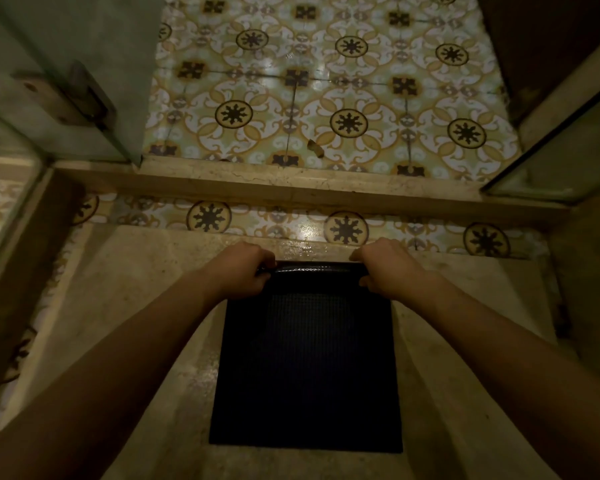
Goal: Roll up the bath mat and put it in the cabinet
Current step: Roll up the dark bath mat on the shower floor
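Your left hand (241, 271) and right hand (388, 268) each curl around a far corner of the dark bath mat (307, 368), pinching its first turned-over lip. The rest lies flat on the stone floor (125, 306) between your forearms. It looks rubbery, pliable, possibly wet and slippery; keep gripping the outer edges.

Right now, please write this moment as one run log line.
step: rolling started | bath mat: far edge curled, rest flat | left hand, right hand: gripping far edge | cabinet: unseen
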Available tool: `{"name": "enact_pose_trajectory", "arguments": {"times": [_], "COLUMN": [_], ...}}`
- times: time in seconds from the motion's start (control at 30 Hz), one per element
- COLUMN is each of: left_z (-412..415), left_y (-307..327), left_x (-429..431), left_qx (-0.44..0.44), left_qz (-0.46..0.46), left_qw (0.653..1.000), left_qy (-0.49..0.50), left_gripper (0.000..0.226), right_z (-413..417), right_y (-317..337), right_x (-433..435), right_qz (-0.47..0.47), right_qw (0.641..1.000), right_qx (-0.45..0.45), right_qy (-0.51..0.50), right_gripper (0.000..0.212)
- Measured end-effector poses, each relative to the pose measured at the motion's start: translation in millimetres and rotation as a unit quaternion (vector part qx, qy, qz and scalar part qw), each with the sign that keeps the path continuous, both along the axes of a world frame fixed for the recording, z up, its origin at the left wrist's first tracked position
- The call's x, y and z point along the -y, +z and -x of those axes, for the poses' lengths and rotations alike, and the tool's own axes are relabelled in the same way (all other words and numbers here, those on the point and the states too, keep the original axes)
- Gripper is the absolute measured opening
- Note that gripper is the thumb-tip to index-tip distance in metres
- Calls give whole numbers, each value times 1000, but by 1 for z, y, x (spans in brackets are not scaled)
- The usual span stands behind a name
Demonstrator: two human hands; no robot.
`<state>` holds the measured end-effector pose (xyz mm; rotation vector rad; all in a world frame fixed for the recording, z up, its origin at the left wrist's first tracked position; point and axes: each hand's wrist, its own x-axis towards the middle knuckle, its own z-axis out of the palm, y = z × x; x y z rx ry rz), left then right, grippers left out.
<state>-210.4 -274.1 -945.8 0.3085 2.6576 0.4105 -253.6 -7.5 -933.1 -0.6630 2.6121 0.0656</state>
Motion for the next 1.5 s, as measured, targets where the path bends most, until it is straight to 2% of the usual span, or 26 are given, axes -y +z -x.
{"name": "enact_pose_trajectory", "arguments": {"times": [0.07,0.17,0.27,0.37,0.5,0.63,0.73,0.87,0.93,1.07,1.17,1.3,1.37,1.5], "left_z": [-2,-7,-9,-7,-4,-15,-20,-19,-20,-25,-32,-34,-33,-43], "left_y": [0,1,3,2,3,-2,-4,-1,1,3,2,4,6,2], "left_x": [0,-3,-6,-5,-5,-7,-8,-5,-6,-10,-13,-5,0,-7], "left_qx": [0,-24,-25,3,56,5,-25,26,45,22,-2,26,43,-5], "left_qz": [-8,-3,18,24,7,-3,1,-3,-13,15,26,-2,-12,29], "left_qw": [1000,1000,1000,1000,998,999,999,999,998,1000,1000,1000,999,999], "left_qy": [9,4,-7,-4,23,40,27,23,29,9,-13,-8,-4,-32], "left_gripper": [24,25,33,33,27,29,30,26,27,36,49,43,50,42], "right_z": [-1,-5,-10,-11,-16,-22,-21,-18,-20,-32,-41,-42,-42,-52], "right_y": [0,1,3,3,0,-4,-6,-3,-4,-10,-13,-13,-11,-8], "right_x": [0,-3,-8,-10,-6,-8,-10,-11,-11,-13,-14,-14,-15,-12], "right_qz": [-4,16,41,56,54,43,40,23,22,27,20,24,20,10], "right_qw": [1000,1000,997,996,997,998,997,996,997,998,999,998,997,999], "right_qx": [1,17,57,72,46,43,59,87,78,57,47,53,56,27], "right_qy": [4,13,13,-10,-4,7,16,21,18,10,12,34,41,30], "right_gripper": [42,51,40,34,33,47,49,43,43,53,52,43,35,34]}}
